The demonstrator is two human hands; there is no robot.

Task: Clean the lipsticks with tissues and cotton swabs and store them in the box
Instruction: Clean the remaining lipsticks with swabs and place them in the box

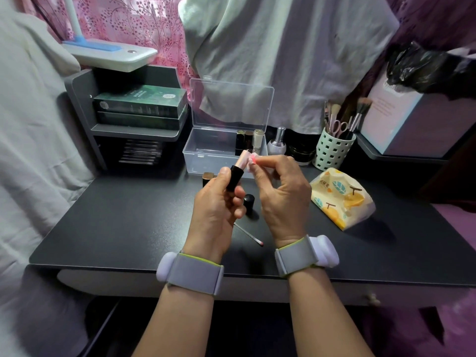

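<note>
Nearest to me, both wrists carry grey straps with white pods, and my two hands are raised just in front of the clear box. My left hand [219, 202] is curled round the black base of an open lipstick [238, 172], thumb on its side, the pink-gold upper tube tilted up and to the right toward the box. My right hand [279, 191] pinches a small wad of tissue [251, 161], stained pink, against the top of that tube; the tissue hides the tip, so I cannot tell how much colour is exposed.

On the desk [128, 222], nearer to me than the box, a cotton swab [248, 234] with a reddened end lies below my hands, and a black lipstick cap [249, 202] stands between my palms. Another lipstick [207, 177] with a gold-brown top stands just in front of the box, partly behind my left thumb. Right of the box lies a printed tissue pack [340, 199].

The clear box [201, 153] stands with its lid [231, 104] upright, and three lipsticks [248, 140] stand together at its right end. Just right of the box are a rounded bottle [277, 144], a dark jar, and a perforated cup [332, 150] holding brushes and scissors. Left of the box a grey shelf [82, 104] holds green boxes [140, 105], with a lamp base on top.
</note>
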